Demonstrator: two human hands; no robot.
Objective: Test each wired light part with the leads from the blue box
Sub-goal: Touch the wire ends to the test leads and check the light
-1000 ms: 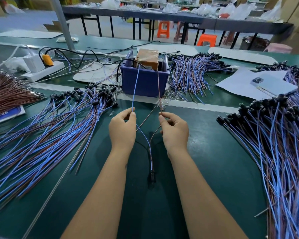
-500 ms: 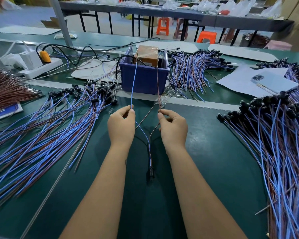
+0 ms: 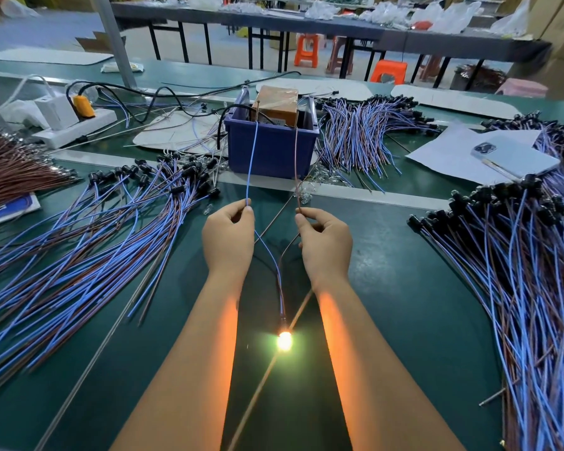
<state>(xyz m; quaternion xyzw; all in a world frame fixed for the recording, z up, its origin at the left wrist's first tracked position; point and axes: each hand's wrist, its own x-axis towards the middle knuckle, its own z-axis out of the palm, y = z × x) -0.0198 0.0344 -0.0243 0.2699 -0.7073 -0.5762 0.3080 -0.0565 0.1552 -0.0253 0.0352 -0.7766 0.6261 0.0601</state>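
Observation:
A blue box point(image 3: 271, 151) with a brown block inside stands at the middle back of the green table. A blue lead point(image 3: 252, 161) and a brown lead point(image 3: 296, 157) run from it toward me. My left hand point(image 3: 230, 237) pinches the blue lead's end together with the light part's blue wire. My right hand point(image 3: 324, 242) pinches the brown lead's end with the part's brown wire. The two wires join lower down at the light part's bulb point(image 3: 284, 340), which glows bright orange-yellow on the table between my forearms.
Big piles of blue-and-brown wired parts lie at the left point(image 3: 88, 242), right point(image 3: 531, 271) and behind the box point(image 3: 358, 138). A bundle of brown wires point(image 3: 10, 170) lies far left, a power strip point(image 3: 75, 125) back left, a phone point(image 3: 515, 157) on paper back right.
The bulb between my forearms was dark before and is now lit. Both hands stay at nearly the same place, holding the wire ends to the leads.

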